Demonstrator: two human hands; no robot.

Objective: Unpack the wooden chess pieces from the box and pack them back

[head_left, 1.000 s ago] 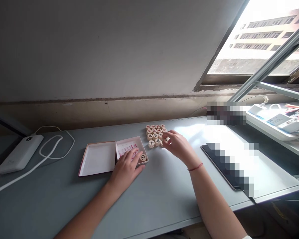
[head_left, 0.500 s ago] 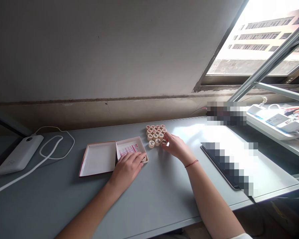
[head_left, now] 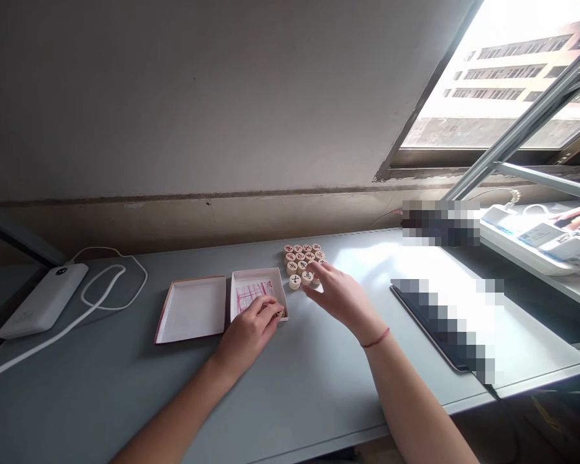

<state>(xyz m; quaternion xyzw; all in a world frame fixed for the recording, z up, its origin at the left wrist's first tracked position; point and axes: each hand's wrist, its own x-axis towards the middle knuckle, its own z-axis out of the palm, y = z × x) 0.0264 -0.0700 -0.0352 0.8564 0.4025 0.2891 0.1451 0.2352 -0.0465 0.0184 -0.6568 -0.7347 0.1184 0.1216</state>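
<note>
Several round wooden pieces [head_left: 294, 281] with red or black characters stand close together in rows near the back of the grey table. My right hand [head_left: 336, 290] hovers over the right end of the front rows, fingers apart, hiding some pieces. A shallow white box [head_left: 283, 283] holds a paper with pink lines. At its front right corner, my left hand [head_left: 251, 328] has its fingers pinched on a round piece [head_left: 280, 312]. Beside that box on the left lies a second shallow tray [head_left: 193, 309] with nothing in it.
A white power bank [head_left: 43, 299] with a looping white cable [head_left: 96, 298] lies at the left. On the right are a dark flat object [head_left: 428, 328], partly blurred out, and a metal frame [head_left: 493, 154] beside a white tray [head_left: 526, 248].
My left fingers have drawn together on a piece in the box corner. My right hand has opened away from the front-row piece it was touching.
</note>
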